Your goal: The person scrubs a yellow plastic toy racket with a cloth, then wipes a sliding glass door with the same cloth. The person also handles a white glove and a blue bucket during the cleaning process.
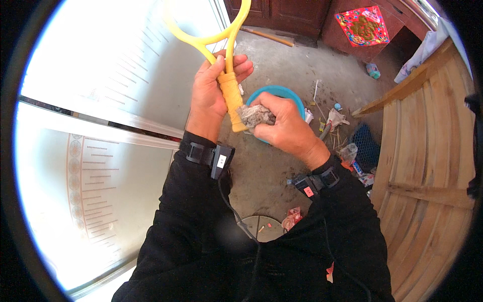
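Note:
My left hand (211, 88) holds a yellow plastic racket (231, 94) around its throat, the thumb in front and the fingers spread behind. The racket's rounded head points away from me and is cut off by the top of the picture. A crumpled, dirty grey cloth (256, 117) is pinched in my right hand (285, 124). The cloth touches the lower part of the racket's handle. Beneath my right hand stands a blue plastic basin (298, 101) on the floor; my hand and the cloth hide most of its inside.
Frosted glass door panels (124, 177) rise at the left. A slatted wooden piece of furniture (422, 151) takes up the right. Litter, including a plastic bag (337, 119) and blue netting (364, 145), lies on the concrete floor (260, 166). A wooden stick (268, 36) lies before the dark red cabinet (294, 15).

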The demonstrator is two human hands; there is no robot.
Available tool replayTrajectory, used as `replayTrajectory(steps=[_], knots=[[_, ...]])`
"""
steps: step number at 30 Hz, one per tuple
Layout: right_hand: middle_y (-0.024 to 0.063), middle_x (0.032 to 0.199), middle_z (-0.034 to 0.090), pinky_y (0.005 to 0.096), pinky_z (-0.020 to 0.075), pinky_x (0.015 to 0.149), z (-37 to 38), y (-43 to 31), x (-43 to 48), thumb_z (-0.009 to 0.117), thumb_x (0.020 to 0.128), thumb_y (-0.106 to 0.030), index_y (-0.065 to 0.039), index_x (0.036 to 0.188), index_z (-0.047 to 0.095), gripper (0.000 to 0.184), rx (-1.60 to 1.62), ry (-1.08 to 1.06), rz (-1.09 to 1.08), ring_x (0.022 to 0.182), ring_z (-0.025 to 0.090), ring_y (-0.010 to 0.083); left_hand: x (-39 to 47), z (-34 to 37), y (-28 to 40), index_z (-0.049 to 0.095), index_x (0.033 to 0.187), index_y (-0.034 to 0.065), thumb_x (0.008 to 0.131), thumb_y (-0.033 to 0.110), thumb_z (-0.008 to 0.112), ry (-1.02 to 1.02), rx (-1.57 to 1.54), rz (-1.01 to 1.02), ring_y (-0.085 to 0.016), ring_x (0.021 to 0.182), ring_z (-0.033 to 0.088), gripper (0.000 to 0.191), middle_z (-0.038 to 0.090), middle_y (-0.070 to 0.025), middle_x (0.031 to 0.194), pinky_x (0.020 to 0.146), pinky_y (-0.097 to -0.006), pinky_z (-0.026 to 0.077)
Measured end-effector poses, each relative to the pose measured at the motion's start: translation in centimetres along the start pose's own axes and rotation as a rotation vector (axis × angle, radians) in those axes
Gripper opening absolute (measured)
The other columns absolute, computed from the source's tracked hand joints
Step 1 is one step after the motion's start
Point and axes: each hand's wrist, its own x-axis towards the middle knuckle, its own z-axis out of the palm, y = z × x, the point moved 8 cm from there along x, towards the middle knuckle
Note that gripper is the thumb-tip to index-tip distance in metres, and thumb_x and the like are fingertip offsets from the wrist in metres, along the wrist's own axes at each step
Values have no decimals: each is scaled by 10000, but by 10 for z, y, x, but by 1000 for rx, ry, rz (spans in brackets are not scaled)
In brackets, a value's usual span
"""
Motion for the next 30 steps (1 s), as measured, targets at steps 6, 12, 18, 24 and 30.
replayTrajectory(steps=[6, 12, 18, 24, 30], knots=[[249, 866, 695, 432, 558, 727, -28, 3, 13, 732, 836, -77, 25, 1066, 645, 266, 95, 334, 9, 808, 747, 318, -10, 22, -30, 585, 1418, -9, 1107, 129, 651, -27, 26, -23, -298, 999, 794, 347, 759, -223, 1203, 978, -468, 649], [274, 886, 690, 466, 558, 757, -3, 15, -5, 748, 809, -76, 32, 1050, 643, 283, -78, 83, 66, 842, 720, 453, -5, 10, -18, 565, 1496, -21, 1168, 329, 608, 95, 158, -17, -229, 880, 740, 481, 729, -151, 1065, 919, -429, 650], [237, 864, 702, 444, 569, 765, -22, 14, 0, 757, 812, -72, 32, 1033, 643, 269, 84, 225, 107, 801, 712, 418, -6, 17, -28, 547, 1527, -43, 1220, 536, 335, 74, 106, -112, -215, 872, 643, 689, 668, -116, 1043, 905, -427, 590], [254, 973, 707, 497, 575, 806, -31, -19, 16, 747, 813, -59, 16, 1075, 675, 282, -260, 385, -153, 904, 709, 453, -3, 22, -35, 606, 1456, -33, 1203, 512, 435, 129, 137, -47, -213, 944, 654, 625, 676, -98, 1064, 909, -398, 578], [243, 973, 668, 556, 557, 792, -38, -20, 20, 752, 814, -98, 6, 1068, 676, 284, -121, 411, -161, 909, 676, 494, 3, 15, -41, 668, 1276, 26, 1128, 337, 676, 131, 33, -61, -205, 958, 691, 345, 715, -100, 1077, 889, -381, 593]])
